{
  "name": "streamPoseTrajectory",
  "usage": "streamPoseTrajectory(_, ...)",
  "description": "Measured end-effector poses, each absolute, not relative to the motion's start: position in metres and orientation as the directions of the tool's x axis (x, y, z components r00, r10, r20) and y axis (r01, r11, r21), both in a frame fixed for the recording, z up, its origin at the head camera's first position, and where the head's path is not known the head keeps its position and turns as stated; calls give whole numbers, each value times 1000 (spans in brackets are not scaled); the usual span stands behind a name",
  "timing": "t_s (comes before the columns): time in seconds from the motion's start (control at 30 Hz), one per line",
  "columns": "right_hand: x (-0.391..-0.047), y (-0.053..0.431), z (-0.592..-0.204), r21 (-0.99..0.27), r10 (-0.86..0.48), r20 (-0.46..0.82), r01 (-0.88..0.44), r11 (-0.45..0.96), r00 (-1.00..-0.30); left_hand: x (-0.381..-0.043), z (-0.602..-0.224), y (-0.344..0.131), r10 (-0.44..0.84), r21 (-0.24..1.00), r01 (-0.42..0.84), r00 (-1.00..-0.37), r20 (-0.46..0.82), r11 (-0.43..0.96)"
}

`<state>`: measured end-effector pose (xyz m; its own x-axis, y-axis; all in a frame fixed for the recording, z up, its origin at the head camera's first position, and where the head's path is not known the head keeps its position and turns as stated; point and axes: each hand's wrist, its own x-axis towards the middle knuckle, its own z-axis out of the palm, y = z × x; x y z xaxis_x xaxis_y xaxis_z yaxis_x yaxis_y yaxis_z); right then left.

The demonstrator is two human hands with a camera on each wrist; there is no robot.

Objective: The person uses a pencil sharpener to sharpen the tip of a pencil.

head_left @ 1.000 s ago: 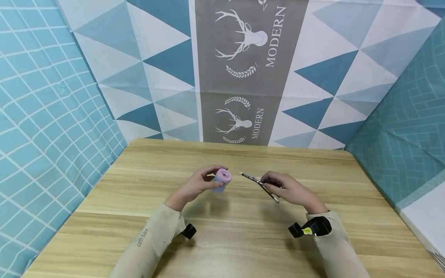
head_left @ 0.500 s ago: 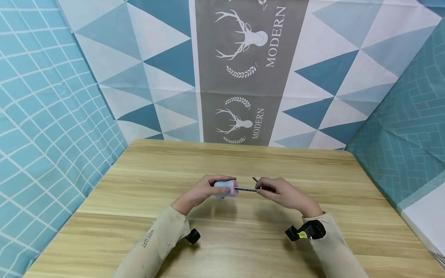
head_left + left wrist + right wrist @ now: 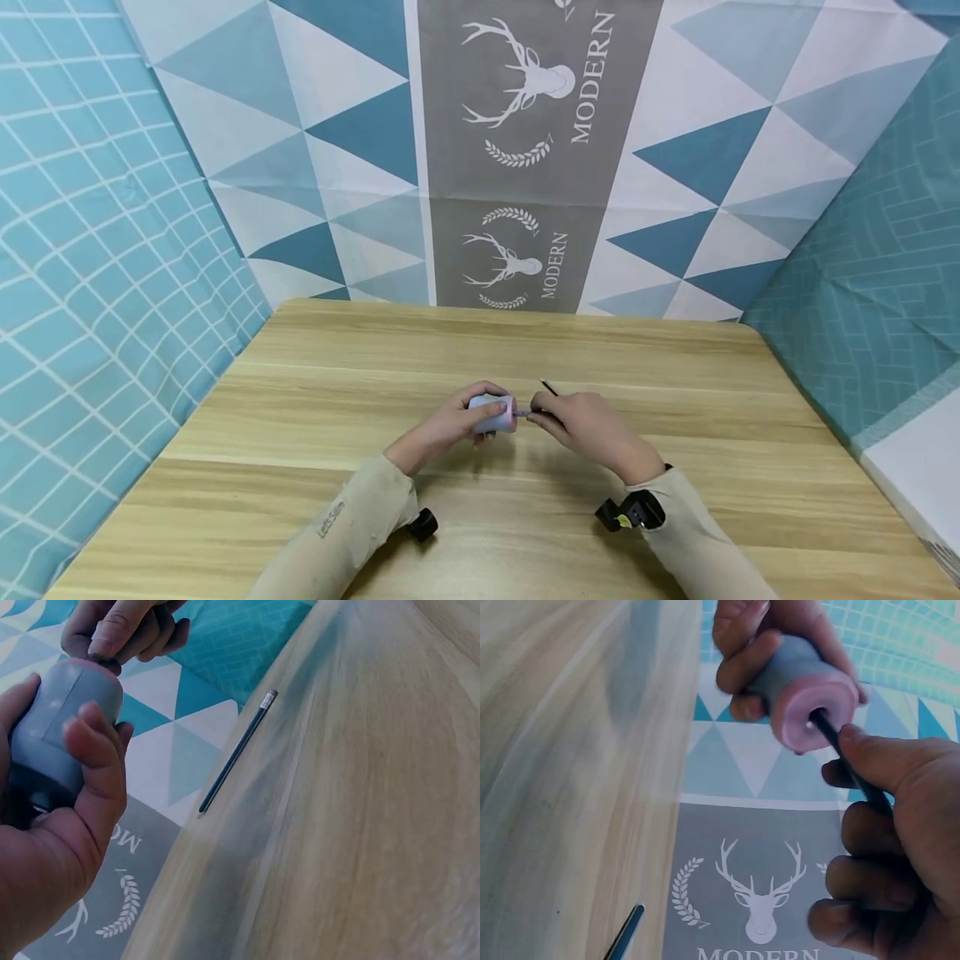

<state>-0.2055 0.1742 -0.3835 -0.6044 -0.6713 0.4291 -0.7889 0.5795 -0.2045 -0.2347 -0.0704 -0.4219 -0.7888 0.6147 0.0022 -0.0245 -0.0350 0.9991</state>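
A small blue cylindrical pencil sharpener (image 3: pixel 493 424) with a pink end (image 3: pixel 787 724) is gripped in my left hand (image 3: pixel 438 429), lying sideways above the table. My right hand (image 3: pixel 585 429) pinches a dark pencil (image 3: pixel 846 759) between thumb and fingers. The pencil's front end sits inside the round hole of the pink end, as the right wrist view shows. Only a short length shows between hole and fingertips; its rear is hidden by the right hand. A second dark pencil (image 3: pixel 236 755), with a silver-coloured end, lies on the table behind the right hand.
The wood-grain table (image 3: pixel 480 533) spreads beneath both hands. Patterned cloth (image 3: pixel 510 167) hangs behind it, with blue tile-print cloth (image 3: pixel 97 208) on the left and teal cloth (image 3: pixel 885 250) on the right. A white object (image 3: pixel 915 475) stands beyond the right edge.
The sharpener has turned from upright-leaning to sideways, its pink end facing right. My right hand has moved left, bringing the pencil into the hole, and it has gone deeper since half a second ago.
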Motion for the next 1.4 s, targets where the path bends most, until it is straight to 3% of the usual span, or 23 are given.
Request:
streamPoseTrajectory(0.13, -208, 173, -392, -64, -683, 523, -822, 565, -510, -230, -427, -73, 636, 998, -45, -772, -11, -38)
streamPoseTrajectory(0.33, -216, 168, -402, 209, -685, 634, -773, 599, -359, -226, -436, -61, 509, 989, -76, -861, -1, -126)
streamPoseTrajectory(0.43, -219, 165, -404, 282, -698, 643, -751, 597, -314, -224, -441, -54, 460, 972, -119, -888, -12, -203)
streamPoseTrajectory(0.63, -218, 161, -410, 361, -753, 585, -735, 573, -300, -222, -448, -52, 444, 938, -207, -894, -66, -277)
streamPoseTrajectory(0.8, -216, 158, -416, 369, -774, 542, -735, 570, -328, -223, -453, -53, 426, 934, -217, -901, -80, -284)
streamPoseTrajectory(0.93, -215, 155, -421, 232, -758, 497, -777, 585, -422, -225, -456, -53, 416, 943, -187, -908, -58, -275)
streamPoseTrajectory(1.1, -217, 152, -413, -249, -709, 296, -768, 590, -641, -226, -458, -54, 413, 957, -150, -910, -35, -249)
streamPoseTrajectory(1.23, -226, 152, -403, -654, -676, 32, -527, 543, -736, -224, -457, -54, 414, 961, -142, -910, -31, -239)
streamPoseTrajectory(1.33, -233, 154, -396, -853, -677, -178, -231, 468, -714, -223, -456, -53, 410, 963, -138, -912, -33, -230)
streamPoseTrajectory(1.4, -237, 156, -393, -902, -674, -312, -15, 432, -670, -223, -455, -53, 403, 965, -138, -914, -37, -224)
